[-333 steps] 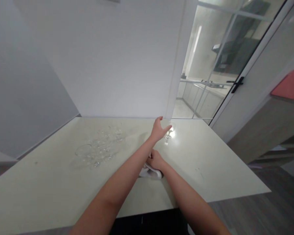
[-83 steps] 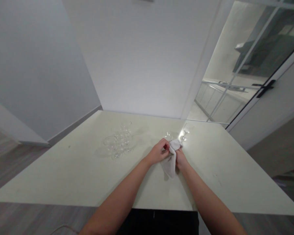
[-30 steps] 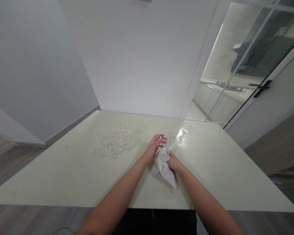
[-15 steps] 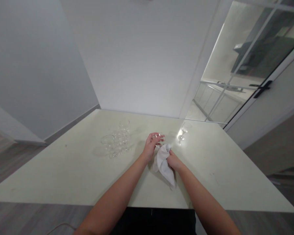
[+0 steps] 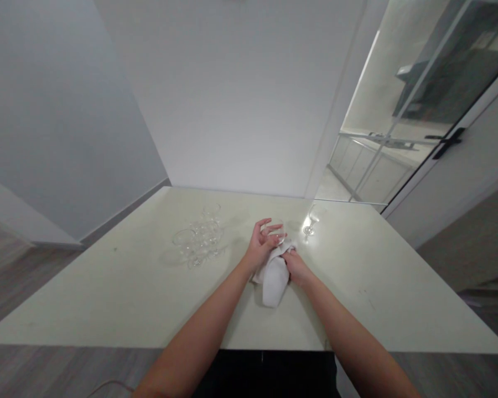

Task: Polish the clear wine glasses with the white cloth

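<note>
A clear stemmed glass (image 5: 279, 229) is in my left hand (image 5: 260, 243), its bowl between thumb and fingers. My right hand (image 5: 297, 267) grips a white cloth (image 5: 275, 281) just to the right and nearer to me. The upper part of the cloth meets the lower end of the glass, and that end is hidden under the folds. Below my fingers the rest of the cloth hangs down toward the tabletop.
Several clear stemmed glasses (image 5: 199, 239) stand grouped on the white table (image 5: 120, 293), left of my hands. Another stemmed glass (image 5: 310, 224) stands alone at the back right. Behind the table rises a white wall (image 5: 232, 110), with a glass-paned door (image 5: 398, 121) to the right.
The cloth has been drawn up against the glass, and its hanging part has swung left. The glass bowl has turned and shows more plainly above my left hand.
</note>
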Tool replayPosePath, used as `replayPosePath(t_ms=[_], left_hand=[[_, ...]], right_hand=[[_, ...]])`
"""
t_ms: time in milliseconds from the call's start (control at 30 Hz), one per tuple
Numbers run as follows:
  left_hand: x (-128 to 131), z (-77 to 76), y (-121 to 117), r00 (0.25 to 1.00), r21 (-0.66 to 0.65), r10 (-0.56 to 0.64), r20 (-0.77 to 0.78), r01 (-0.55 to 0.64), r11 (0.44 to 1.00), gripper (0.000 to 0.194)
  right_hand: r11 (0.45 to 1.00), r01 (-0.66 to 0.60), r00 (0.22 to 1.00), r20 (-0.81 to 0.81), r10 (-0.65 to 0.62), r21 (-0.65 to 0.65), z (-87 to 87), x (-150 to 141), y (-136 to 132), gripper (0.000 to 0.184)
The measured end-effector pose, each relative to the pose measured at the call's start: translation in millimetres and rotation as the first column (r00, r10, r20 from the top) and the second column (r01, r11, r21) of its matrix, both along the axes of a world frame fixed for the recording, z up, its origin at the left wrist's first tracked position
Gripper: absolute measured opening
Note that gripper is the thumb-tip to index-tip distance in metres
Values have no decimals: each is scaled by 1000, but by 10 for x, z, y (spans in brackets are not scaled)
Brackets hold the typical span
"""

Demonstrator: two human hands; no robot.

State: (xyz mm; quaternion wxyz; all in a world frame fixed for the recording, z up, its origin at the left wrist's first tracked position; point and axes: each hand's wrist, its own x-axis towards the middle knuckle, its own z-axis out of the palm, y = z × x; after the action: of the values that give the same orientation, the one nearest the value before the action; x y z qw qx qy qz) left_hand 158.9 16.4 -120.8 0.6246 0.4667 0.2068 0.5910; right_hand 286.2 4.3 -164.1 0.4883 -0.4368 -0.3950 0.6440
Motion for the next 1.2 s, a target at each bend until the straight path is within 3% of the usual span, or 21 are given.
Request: replayPosePath(t_ms=[133, 200, 500, 633, 733, 900, 1100, 1200], left_hand=[[54, -30, -72, 967, 40, -146, -211, 158, 987, 57], [45, -32, -84, 962, 47, -160, -223, 175, 984, 55], [5, -27, -53, 975, 16, -133, -176, 138, 990, 61], [38, -45, -15, 996, 10, 13, -89, -12, 1000, 70], [45, -51, 3, 986, -58, 151, -78, -155, 986, 63], [23, -62, 93, 970, -140, 240, -40, -244, 960, 61], [-168, -76, 206, 960, -480, 228, 164, -124, 868, 56], [-242, -49, 202, 950, -502, 226, 213, -92, 860, 55]], right_hand=[[992, -20, 1000, 21, 18, 126, 4, 55, 25, 35], [984, -50, 998, 38, 44, 173, 16, 71, 30, 34], [966, 6, 990, 132, -41, 257, -8, 25, 21, 36], [958, 17, 985, 160, -65, 285, -43, 45, 47, 39], [954, 30, 970, 220, -99, 298, -47, 61, 66, 37], [911, 46, 955, 250, -161, 410, 23, 60, 45, 32], [900, -25, 918, 367, -152, 436, 97, 85, -14, 26], [875, -100, 918, 382, -102, 474, 109, 84, -33, 24]])
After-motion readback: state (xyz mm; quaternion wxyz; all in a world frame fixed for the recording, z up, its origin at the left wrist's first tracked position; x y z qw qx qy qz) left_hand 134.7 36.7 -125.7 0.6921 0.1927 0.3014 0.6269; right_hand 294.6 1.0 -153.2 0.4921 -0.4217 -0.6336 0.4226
